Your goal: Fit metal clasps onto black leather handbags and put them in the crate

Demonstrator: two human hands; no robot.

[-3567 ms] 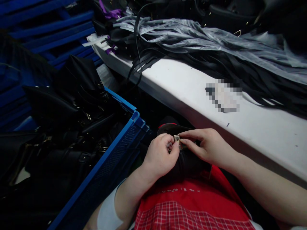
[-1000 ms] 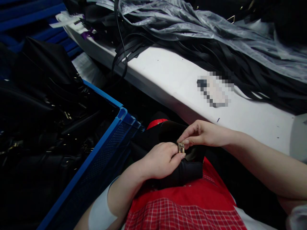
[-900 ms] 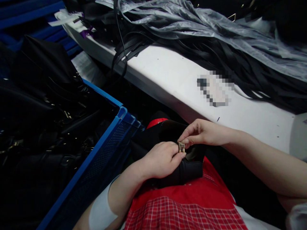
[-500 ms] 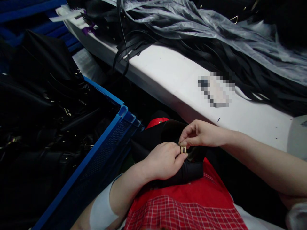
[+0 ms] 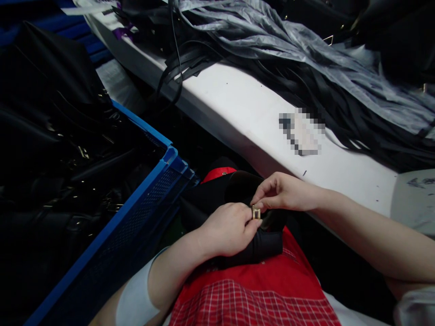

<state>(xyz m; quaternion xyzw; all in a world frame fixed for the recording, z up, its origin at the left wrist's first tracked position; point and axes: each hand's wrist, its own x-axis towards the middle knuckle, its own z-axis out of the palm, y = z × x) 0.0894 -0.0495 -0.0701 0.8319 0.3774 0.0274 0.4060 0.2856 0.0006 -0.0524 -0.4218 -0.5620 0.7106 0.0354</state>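
A dark bag (image 5: 268, 244) lies across my lap with its mouth opened toward me. At its edge sits a small gold-coloured metal clasp (image 5: 256, 213) with a dark rectangular middle. My left hand (image 5: 229, 230) grips this clasp between thumb and fingers, its back turned up. From the other side, my right hand (image 5: 280, 192) is closed in a pinch at the clasp's upper edge. Whether a smaller part lies between the right fingertips is too small to tell. The left fingers hide part of the bag's edge.
On my left stands a blue plastic crate (image 5: 149, 194) heaped with black bags (image 5: 57, 68). A long white table (image 5: 234, 106) runs ahead, bearing black straps (image 5: 306, 86), crumpled translucent sheeting (image 5: 258, 36) and a pixelated object (image 5: 302, 133). My lap has a red apron (image 5: 238, 280).
The view has shifted slightly, so the crate and hands appear a little farther left. Both hands stay at the clasp, with the right fingertips still at its upper edge.
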